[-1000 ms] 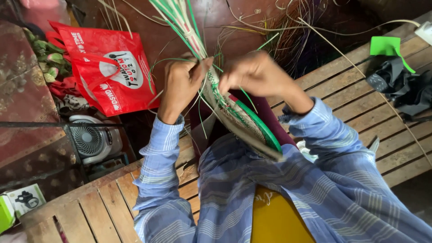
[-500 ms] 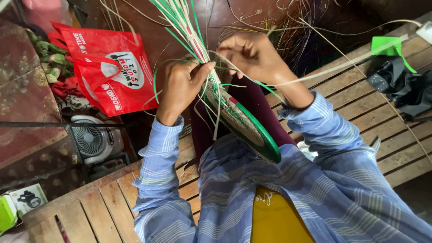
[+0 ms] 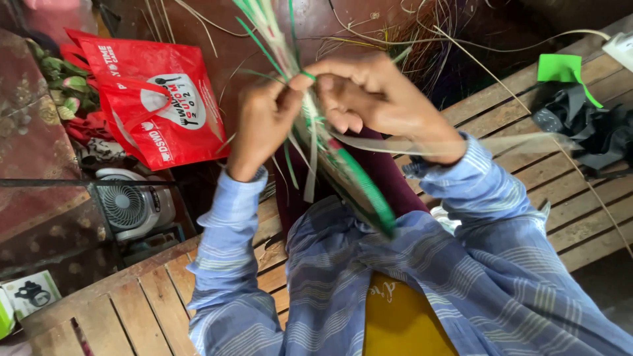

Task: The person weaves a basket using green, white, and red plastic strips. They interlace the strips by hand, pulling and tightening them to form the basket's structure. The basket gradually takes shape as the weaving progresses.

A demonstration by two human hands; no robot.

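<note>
**Both hands pinched on green and pale weaving strips above the slatted bench**

We start with the biggest thing in view, the wooden slatted bench (image 3: 541,191), which runs from the lower left corner up to the right edge and carries the person sitting on it. We see their blue striped sleeves reaching up from the bottom edge, with a yellow garment showing at the lower middle.

Next in size is the red shopping bag (image 3: 155,99), lying off the bench's far left side, near the upper left. Just below it sits a small white fan (image 3: 128,206), close to the bench's left edge. A dark bundle of cloth (image 3: 587,128) rests on the bench near its right end, with a green paper piece (image 3: 560,68) touching its top.

The half-woven piece (image 3: 359,184), flat with a green rim, tilts down from the hands toward the person's lap, over the middle of the bench. From it a bundle of loose strips (image 3: 270,29) rises toward the top edge.

The left hand (image 3: 260,128) is closed around the strips, thumb and fingers pinching them. The right hand (image 3: 376,99) meets it, fingertips pressed on the same strips, and a pale strip trails from it toward the right.
</note>
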